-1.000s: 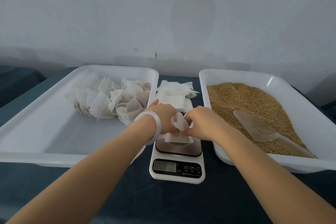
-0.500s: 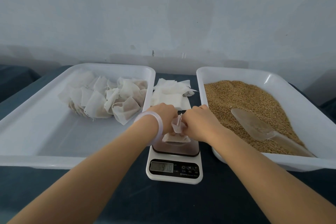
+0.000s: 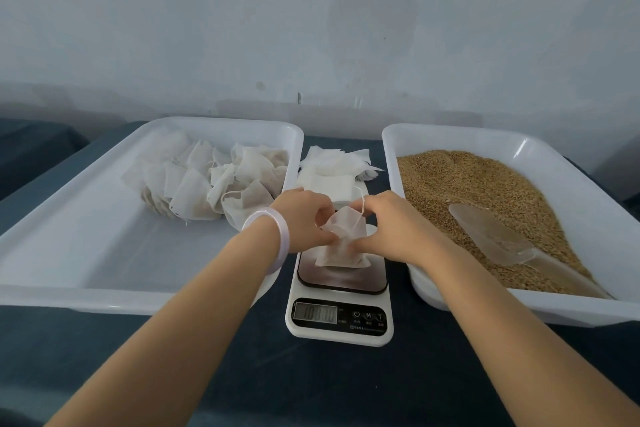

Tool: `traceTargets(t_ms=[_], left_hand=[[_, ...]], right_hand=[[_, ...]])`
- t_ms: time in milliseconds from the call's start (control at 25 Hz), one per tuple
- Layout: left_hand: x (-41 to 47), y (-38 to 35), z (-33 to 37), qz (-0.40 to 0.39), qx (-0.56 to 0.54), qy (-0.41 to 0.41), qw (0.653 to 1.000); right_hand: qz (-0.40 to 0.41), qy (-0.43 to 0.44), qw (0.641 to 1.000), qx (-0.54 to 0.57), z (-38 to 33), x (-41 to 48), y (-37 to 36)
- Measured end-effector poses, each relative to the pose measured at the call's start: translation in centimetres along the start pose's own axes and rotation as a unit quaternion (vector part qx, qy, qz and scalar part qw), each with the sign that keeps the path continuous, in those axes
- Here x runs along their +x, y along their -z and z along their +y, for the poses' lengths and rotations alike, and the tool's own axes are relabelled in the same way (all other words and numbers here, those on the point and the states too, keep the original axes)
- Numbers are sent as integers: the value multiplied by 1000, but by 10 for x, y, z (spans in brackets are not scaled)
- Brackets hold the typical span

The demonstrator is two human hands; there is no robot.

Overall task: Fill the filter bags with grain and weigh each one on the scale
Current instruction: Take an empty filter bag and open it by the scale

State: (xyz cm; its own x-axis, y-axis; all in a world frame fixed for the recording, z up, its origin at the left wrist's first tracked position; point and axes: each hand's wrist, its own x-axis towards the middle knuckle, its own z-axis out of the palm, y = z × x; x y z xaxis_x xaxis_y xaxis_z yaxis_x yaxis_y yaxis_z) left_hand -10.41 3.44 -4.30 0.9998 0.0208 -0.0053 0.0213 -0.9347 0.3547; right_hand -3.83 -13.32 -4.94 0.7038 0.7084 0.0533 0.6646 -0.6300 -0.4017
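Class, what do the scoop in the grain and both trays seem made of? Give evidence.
Translucent scoop: probably frosted plastic; brown grain shows through it. White rectangular trays, left and right: likely moulded plastic, glossy, with rounded rims catching glints.

The scale (image 3: 341, 279) display's digits are too blurred to read.

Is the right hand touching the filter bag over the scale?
Touching. The head view shows the right hand pinching the filter bag at its right edge.
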Motion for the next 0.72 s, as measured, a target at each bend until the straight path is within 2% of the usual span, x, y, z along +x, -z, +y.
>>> traceTargets(t_ms=[160, 720], left_hand=[[0, -1, -3, 6, -39, 3, 999], [1, -2, -4, 5, -35, -4, 999]], right_hand=[[21, -17, 1000, -3, -4, -3, -1], [18, -21, 999, 22, -4, -3, 0]])
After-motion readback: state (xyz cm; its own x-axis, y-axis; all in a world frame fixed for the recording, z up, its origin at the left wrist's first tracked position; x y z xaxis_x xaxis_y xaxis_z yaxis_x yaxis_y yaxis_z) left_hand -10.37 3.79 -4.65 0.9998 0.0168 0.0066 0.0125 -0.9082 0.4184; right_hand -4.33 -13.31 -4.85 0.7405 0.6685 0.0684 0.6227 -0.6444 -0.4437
